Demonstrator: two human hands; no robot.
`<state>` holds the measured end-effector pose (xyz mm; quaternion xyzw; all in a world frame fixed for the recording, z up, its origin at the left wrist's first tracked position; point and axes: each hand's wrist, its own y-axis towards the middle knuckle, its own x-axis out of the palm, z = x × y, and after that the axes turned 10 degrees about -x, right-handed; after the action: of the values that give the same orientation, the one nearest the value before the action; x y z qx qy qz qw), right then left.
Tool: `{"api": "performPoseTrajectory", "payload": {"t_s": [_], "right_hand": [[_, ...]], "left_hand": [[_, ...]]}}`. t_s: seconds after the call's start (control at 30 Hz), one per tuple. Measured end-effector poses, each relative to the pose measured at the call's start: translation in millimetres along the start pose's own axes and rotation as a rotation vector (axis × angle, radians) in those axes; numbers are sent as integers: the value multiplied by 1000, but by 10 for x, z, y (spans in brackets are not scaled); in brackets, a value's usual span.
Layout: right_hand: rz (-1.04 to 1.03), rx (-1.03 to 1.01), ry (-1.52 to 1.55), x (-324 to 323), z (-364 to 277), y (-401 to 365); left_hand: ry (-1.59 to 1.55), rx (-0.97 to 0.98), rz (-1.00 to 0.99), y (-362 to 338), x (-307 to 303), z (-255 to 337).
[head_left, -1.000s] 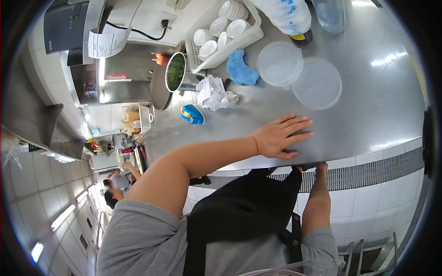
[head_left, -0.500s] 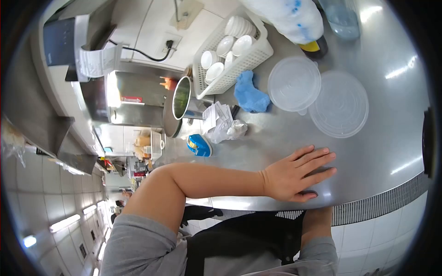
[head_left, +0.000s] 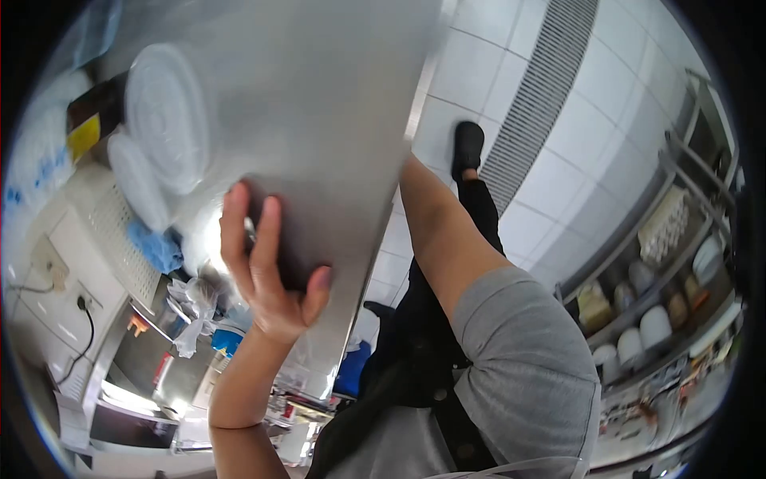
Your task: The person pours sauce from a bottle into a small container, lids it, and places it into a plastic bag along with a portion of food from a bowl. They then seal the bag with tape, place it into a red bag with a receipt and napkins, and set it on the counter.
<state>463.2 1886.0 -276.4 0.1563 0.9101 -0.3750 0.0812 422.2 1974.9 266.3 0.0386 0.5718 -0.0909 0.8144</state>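
Observation:
My left hand (head_left: 267, 271) rests on the steel worktop (head_left: 335, 96), fingers and thumb spread, holding nothing. Beyond its fingertips lie two round translucent plastic lids, the larger lid (head_left: 166, 116) partly beside the smaller lid (head_left: 137, 182). A crumpled blue cloth (head_left: 155, 246) and a clear plastic bag (head_left: 191, 310) are to the left of this hand, with a blue tape dispenser (head_left: 227, 341) near the wrist. My right forearm (head_left: 435, 215) reaches to the worktop's edge, where the hand itself is hidden.
A white plastic basket (head_left: 120, 235) stands along the wall, near a dark container with a yellow label (head_left: 84, 137). On the right, a wire shelf rack (head_left: 630, 287) holds white containers. A floor drain grate (head_left: 535, 96) crosses the white tiles beside my shoe (head_left: 468, 148).
My view has swung to the right, bringing the floor, my leg and the shelf rack into sight. My left hand stays flat on the worktop, with its fingers spread.

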Motion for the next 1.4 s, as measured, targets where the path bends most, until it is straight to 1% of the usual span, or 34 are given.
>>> {"api": "performPoseTrajectory", "payload": {"t_s": [0.23, 0.33, 0.37, 0.47, 0.5, 0.57, 0.6, 0.7, 0.8, 0.9, 1.0, 1.1, 1.2, 1.3, 1.37, 1.4], "right_hand": [[162, 240, -10, -962, -144, 33], [434, 51, -155, -1105, -285, -87], [674, -114, -329, -1054, -382, -186], [340, -524, -264, -1204, -745, -520], [180, -577, -288, -1060, -506, -514], [54, -369, -153, -682, 25, -499], [-11, -267, -85, -559, 135, -453], [271, 108, 178, -417, 84, -245], [237, 279, 463, -419, 48, 7], [277, 355, 280, -344, 53, 258], [168, 504, 182, -519, -312, 257], [217, 436, 51, -527, -464, 232], [149, 13, -317, -641, -494, 26], [363, 161, 577, -801, -700, -201], [419, -158, 445, -1198, -786, -307], [480, -223, 342, -1417, -827, -337]], "left_hand": [[-14, 2, 9, 1, 34, 12], [18, 14, 12, 7, 41, 21], [10, 14, 20, 12, 48, 26], [13, 5, 29, 6, 58, 32], [14, 7, 33, 0, 63, 20], [23, 14, 26, 0, 58, 15], [29, 16, 25, 1, 51, 15], [42, 19, 14, 2, 41, 11], [27, 17, 19, 5, 45, 18], [84, 11, 24, 3, 55, 44], [92, 14, 20, 9, 52, 44], [101, 17, 11, 9, 29, 39], [45, -17, -12, 1, 10, 39], [40, -19, -23, 0, -5, 34], [35, -20, -23, 2, -5, 34], [34, -21, -26, 0, -5, 29]]}}
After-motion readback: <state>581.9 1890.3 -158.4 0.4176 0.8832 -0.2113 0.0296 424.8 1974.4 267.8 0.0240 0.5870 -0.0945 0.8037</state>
